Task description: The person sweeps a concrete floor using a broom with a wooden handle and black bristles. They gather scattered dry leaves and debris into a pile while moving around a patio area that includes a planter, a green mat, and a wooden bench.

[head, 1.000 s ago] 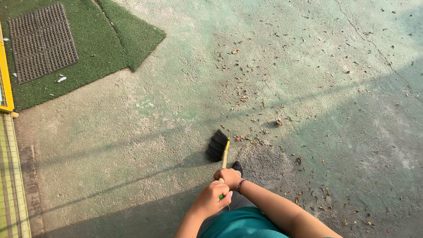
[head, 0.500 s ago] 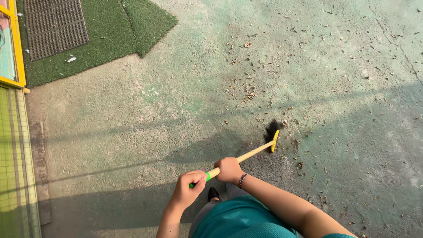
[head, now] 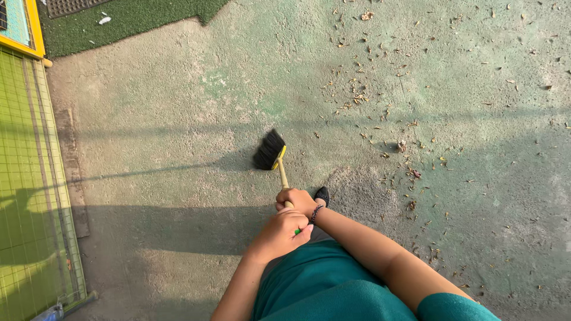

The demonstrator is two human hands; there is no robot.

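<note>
Both hands stacked on broom handle [head: 284,178], one above other for two-point control. Right hand [head: 295,201] forward, fingers wrapped tight round handle; left hand [head: 279,233] behind, fist closed over green end grip. Handle runs toward 11 o'clock from body; black brush head [head: 269,150] on concrete floor [head: 166,119], bristles toward 10 o'clock, angled low so bristles meet floor. Dry leaf litter [head: 380,113] scattered at 1 to 3 o'clock of brush, well apart. Dark shoe toe [head: 322,194] just beside right hand. Green turf mat [head: 143,18] at 11 o'clock, far edge. Yellow mesh fence [head: 30,178] at 9 o'clock.
</note>
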